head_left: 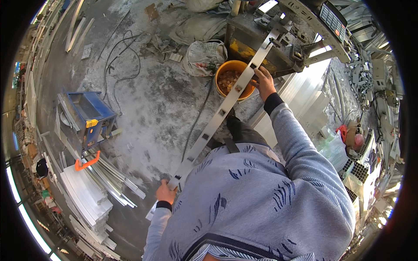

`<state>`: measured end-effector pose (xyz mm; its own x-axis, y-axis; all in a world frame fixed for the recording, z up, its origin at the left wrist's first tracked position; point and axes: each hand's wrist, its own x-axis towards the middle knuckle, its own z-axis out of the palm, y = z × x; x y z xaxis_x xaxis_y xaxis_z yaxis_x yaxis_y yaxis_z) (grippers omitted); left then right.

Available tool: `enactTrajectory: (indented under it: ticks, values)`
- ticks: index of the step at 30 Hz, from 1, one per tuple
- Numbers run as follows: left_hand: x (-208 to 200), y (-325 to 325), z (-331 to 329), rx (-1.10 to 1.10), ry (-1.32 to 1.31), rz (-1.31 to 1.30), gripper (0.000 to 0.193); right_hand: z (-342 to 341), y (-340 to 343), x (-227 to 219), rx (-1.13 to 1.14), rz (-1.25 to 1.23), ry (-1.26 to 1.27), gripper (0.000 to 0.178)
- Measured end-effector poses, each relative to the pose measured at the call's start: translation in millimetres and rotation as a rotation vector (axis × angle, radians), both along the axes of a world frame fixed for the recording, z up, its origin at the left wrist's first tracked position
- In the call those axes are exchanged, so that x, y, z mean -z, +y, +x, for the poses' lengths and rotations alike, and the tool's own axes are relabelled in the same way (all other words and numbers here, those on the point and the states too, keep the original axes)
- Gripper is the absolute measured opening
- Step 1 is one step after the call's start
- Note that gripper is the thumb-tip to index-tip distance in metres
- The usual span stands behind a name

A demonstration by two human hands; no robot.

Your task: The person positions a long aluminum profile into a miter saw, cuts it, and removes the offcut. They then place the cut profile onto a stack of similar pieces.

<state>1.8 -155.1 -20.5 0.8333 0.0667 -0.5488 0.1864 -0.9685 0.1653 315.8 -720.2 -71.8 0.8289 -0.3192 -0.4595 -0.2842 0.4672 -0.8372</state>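
Note:
A long silvery metal bar [214, 123] with several square cutouts slants across the view in front of my body. My left hand [166, 192] is closed round its lower left part, close to my jacket. Farther up, my right hand [264, 83] grips the same bar at its right edge, beside one of the cutouts; part of the fingers is hidden. The bar's far end lies at the metal machine [283, 54], among small clamps and fittings. Under the bar stands an orange bucket [219, 71] with small tan pieces in it.
A calculator [333, 19] rests on the machine's top. White sack [204, 56] beside the bucket. To the left stand a blue metal stand [89, 106], an orange handle [88, 161] and stacked white profiles [85, 191]. A black cable [106, 74] trails over the dusty floor; metal offcuts [363, 80] lie at right.

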Motion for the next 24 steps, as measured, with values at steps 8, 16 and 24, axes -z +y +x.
enactTrajectory:
  ticks: [8,16,24]
  values:
    - [36.1,-81.6,72.5,0.057,-0.009,-0.113,0.038,-69.3,18.4,22.6,-0.053,0.008,0.193,0.058]
    - [41.3,-95.0,93.4,0.079,0.058,-0.109,0.046,-81.5,1.4,22.6,-0.081,-0.219,0.251,0.049]
    - [41.1,-75.5,95.9,0.034,0.045,-0.370,0.032,-36.2,-109.0,21.4,0.061,-0.461,0.052,0.043]
